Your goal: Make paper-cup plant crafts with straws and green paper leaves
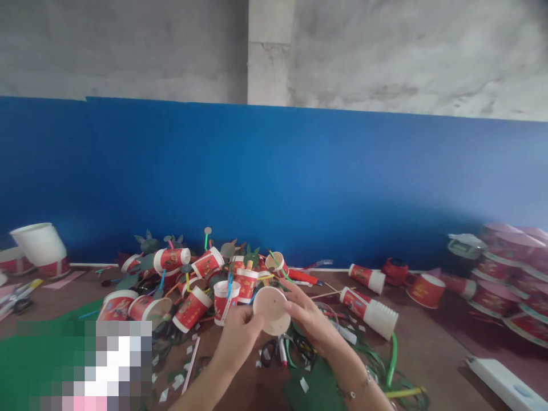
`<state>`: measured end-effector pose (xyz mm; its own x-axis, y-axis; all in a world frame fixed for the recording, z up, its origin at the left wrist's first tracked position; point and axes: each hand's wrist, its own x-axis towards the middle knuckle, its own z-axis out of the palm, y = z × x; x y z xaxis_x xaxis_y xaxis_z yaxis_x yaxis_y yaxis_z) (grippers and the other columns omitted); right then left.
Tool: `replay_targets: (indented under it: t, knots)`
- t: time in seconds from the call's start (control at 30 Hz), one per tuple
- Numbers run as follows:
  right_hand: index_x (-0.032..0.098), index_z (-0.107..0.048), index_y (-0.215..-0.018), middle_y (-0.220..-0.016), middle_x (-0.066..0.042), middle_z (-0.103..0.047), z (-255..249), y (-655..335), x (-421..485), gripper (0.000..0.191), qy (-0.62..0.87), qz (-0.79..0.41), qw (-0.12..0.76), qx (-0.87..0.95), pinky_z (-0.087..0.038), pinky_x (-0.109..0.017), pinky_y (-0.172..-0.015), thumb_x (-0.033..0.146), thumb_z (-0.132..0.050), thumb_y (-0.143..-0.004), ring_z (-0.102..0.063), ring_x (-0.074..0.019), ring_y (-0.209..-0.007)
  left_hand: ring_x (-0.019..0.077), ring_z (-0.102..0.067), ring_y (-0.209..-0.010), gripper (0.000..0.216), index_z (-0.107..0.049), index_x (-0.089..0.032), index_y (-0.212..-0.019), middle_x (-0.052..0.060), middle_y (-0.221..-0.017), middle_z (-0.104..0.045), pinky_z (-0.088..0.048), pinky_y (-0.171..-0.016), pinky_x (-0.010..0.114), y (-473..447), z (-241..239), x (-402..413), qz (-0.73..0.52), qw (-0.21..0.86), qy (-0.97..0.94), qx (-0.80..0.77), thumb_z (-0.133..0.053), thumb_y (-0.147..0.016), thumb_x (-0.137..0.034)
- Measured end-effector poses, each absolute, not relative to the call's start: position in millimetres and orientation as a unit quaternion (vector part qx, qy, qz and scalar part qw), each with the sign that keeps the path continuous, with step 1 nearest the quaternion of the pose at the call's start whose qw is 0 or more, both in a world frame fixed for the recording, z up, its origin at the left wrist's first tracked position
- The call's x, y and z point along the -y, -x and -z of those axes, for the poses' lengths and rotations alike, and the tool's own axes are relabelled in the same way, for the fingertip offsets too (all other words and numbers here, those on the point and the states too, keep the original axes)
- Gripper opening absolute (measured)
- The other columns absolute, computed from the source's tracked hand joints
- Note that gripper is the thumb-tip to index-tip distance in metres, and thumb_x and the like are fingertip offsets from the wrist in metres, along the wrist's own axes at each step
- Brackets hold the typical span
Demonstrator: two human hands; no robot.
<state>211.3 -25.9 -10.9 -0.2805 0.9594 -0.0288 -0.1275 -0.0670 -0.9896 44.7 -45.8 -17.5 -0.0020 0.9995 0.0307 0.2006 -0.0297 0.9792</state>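
Observation:
A paper cup (271, 311) is tilted toward me, so its pale inside shows with a small dark spot on the bottom. My left hand (243, 330) grips its left side, thumb at the rim. On the other side, my right hand (310, 317) has its thumb against the rim and its fingers extended around the upper right. Below the cup lie black-handled scissors (303, 348) and a marker (282, 351) with a red end. Just behind stands a red-and-white paper cup (226, 302) with a blue strip at it.
Many red paper cups (192, 309) with straws and green cutouts are heaped behind and left. A nested cup stack (371, 313) lies to the right. Paper scraps, a green sheet (55, 337) and a white box (507, 382) are around. Red tubs (499, 297) are stacked far right; a blue panel (274, 182) stands behind.

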Motion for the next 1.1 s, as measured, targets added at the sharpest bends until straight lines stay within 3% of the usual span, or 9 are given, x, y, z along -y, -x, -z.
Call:
replay_targets:
  t: [0.23, 0.53, 0.93, 1.1]
  knots:
    - [0.021, -0.041, -0.134, -0.107, -0.007, -0.064, 8, -211, 27, 0.077, 0.416, -0.619, 0.428, 0.51, -0.043, -0.037, -0.091, 0.054, -0.067, -0.069, -0.058, -0.0247, -0.104, 0.0066, -0.027, -0.039, 0.029, -0.034, -0.021, -0.043, -0.006, -0.039, -0.032, -0.018, -0.041, 0.023, -47, 11, 52, -0.457, 0.44, -0.566, -0.526, -0.045, -0.064, -0.036]
    - [0.021, -0.047, -0.128, -0.101, -0.006, -0.066, 5, -216, 29, 0.071, 0.426, -0.638, 0.416, 0.489, -0.045, -0.037, -0.091, 0.053, -0.068, -0.068, -0.058, -0.0246, -0.105, 0.0071, -0.026, -0.041, 0.027, -0.034, -0.021, -0.045, -0.006, -0.042, -0.03, -0.018, -0.042, 0.024, -48, 7, 54, -0.452, 0.434, -0.585, -0.516, -0.044, -0.066, -0.036]
    - [0.02, -0.042, -0.133, -0.111, -0.008, -0.064, 3, -220, 28, 0.074, 0.451, -0.618, 0.394, 0.509, -0.045, -0.038, -0.09, 0.054, -0.065, -0.072, -0.059, -0.0252, -0.104, 0.0086, -0.026, -0.048, 0.034, -0.039, -0.019, -0.049, -0.005, -0.048, -0.03, -0.02, -0.047, 0.024, -48, 9, 56, -0.455, 0.438, -0.608, -0.481, -0.051, -0.071, -0.041]
    - [0.024, -0.038, -0.137, -0.129, -0.009, -0.053, 7, -232, 27, 0.074, 0.375, -0.652, 0.396, 0.527, -0.042, -0.04, -0.092, 0.056, -0.062, -0.075, -0.052, -0.0273, -0.113, 0.0123, -0.039, -0.046, 0.05, -0.045, -0.019, -0.044, -0.002, -0.039, -0.04, -0.03, -0.049, 0.025, -39, 13, 42, -0.457, 0.574, -0.468, -0.492, -0.054, -0.067, -0.063]
